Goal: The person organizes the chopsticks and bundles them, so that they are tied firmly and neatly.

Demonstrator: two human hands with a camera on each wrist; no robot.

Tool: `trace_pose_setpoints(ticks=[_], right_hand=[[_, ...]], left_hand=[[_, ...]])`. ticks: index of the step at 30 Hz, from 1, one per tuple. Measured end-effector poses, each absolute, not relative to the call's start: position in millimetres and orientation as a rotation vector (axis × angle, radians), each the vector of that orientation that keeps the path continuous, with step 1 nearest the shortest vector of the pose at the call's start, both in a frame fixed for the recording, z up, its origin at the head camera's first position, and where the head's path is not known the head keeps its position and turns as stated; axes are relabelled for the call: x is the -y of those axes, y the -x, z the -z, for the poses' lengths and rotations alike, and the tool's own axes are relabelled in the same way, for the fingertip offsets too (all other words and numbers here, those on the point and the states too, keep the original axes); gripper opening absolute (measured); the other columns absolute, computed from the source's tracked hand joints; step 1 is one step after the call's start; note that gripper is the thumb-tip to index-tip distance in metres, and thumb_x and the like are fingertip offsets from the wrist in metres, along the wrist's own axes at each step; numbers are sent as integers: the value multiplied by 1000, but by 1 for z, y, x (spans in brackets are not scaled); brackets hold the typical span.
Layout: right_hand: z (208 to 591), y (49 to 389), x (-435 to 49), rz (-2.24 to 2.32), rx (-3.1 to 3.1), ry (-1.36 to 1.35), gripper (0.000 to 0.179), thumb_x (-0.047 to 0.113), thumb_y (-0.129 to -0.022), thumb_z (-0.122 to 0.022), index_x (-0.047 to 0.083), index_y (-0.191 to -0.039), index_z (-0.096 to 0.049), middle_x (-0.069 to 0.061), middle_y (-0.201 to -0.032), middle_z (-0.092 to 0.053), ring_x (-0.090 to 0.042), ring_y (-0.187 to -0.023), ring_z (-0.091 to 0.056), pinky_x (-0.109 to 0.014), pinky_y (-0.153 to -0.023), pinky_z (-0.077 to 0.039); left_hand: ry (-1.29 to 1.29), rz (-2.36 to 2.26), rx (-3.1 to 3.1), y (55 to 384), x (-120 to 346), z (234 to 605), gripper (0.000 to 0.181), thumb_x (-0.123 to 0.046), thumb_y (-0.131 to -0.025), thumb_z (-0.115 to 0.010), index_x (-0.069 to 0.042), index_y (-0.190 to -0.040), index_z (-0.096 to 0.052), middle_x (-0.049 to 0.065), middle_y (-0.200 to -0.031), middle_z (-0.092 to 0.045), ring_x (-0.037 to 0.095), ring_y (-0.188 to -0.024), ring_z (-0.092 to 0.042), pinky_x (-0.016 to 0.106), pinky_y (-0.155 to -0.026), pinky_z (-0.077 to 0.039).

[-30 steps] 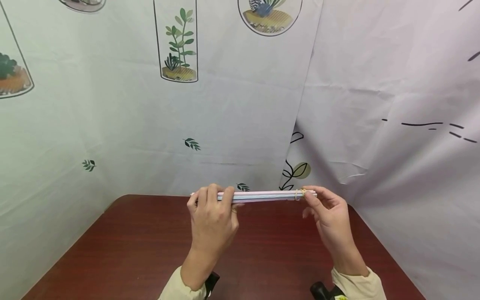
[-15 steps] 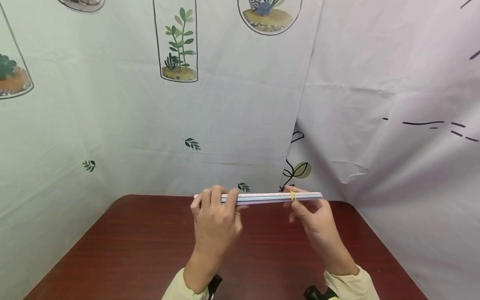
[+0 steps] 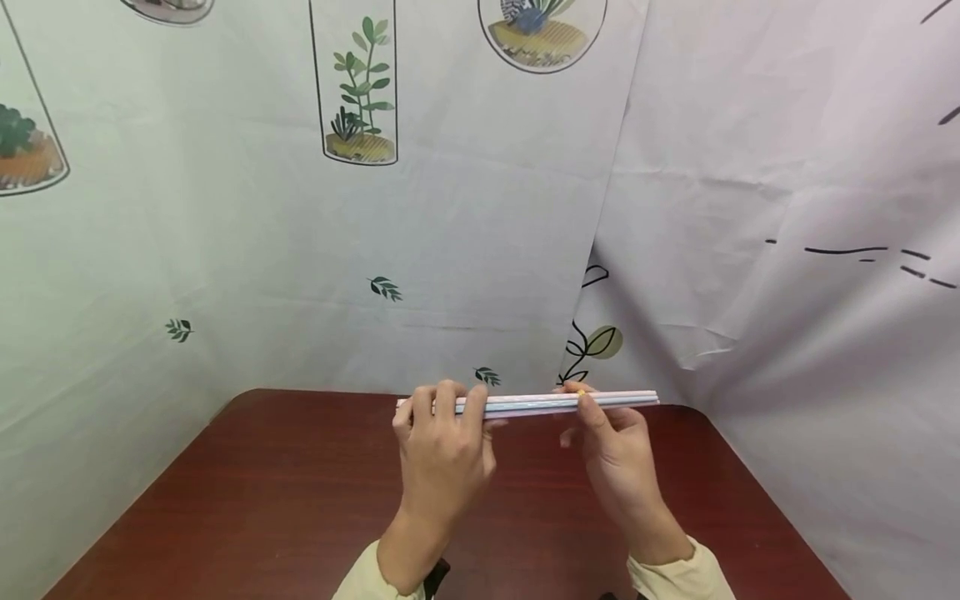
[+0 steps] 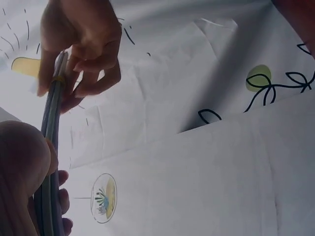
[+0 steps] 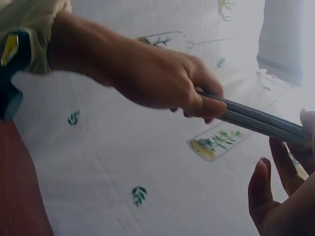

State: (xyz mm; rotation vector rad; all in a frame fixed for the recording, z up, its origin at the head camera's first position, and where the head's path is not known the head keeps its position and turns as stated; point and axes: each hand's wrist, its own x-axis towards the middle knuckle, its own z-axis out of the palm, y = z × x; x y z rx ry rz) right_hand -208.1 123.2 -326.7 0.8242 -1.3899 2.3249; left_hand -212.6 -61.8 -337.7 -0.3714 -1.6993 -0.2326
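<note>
Table [image 3: 285,492]: reddish-brown, faint wood grain; far edge at 12 o'clock, rounded corners at 10 and 2.

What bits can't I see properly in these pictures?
Head view: part of the thin pink-and-blue stick bundle, hidden by the left hand.
Head view: most of the narrow yellow band, hidden by the right hand.
Left wrist view: the bundle's near end, cut by the bottom edge.
</note>
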Motion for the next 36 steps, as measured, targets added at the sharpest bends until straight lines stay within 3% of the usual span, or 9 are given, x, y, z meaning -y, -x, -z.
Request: trace_pose_setpoints(ticks=[5, 10, 23, 30, 36], right_hand=[[330, 208, -122, -2351, 1450, -931, 28, -1, -100, -52, 10, -111, -75, -5, -106, -73, -12, -89, -66, -25, -63, -51], [327, 211, -135, -2366, 1246, -1111, 35, 0, -105, -38, 0, -122, -68, -14, -116, -69, -16, -98, -64, -26, -71, -50], [333, 201, -110, -2489, 1306, -806, 32, 9, -105, -44, 15, -109, -75, -5, -106, -74, -13, -85, -65, -28, -69, -48], [335, 198, -102, -2533, 1412, -810, 31, 14, -106, -44, 21, -112, -74, -1, -108, -74, -10, -89, -67, -28, -71, -50], [333, 200, -108, -2497, 1315, -894, 32, 9, -106, -43, 12, -115, -73, -7, -110, -74, -11, -84, -67, -23, -64, -49]], left_hand=[[399, 239, 1709, 209, 59, 338, 35, -38, -102, -46, -8, -97, -62, 11, -87, -55, 33, -85, -50, 52, -80, -30], [390, 262, 1718, 209, 60, 335, 33, -38, -102, -46, -9, -97, -61, 12, -88, -54, 34, -86, -50, 52, -80, -30], [401, 236, 1671, 209, 54, 337, 36, -38, -102, -43, -7, -95, -60, 11, -86, -54, 34, -83, -48, 50, -79, -26], [404, 195, 1696, 209, 55, 340, 23, -25, -100, -46, -8, -96, -60, 11, -87, -54, 34, -83, -49, 49, -79, -26], [421, 204, 1700, 209, 55, 338, 39, -42, -104, -39, -10, -97, -61, 8, -87, -55, 31, -83, -50, 47, -81, -29]])
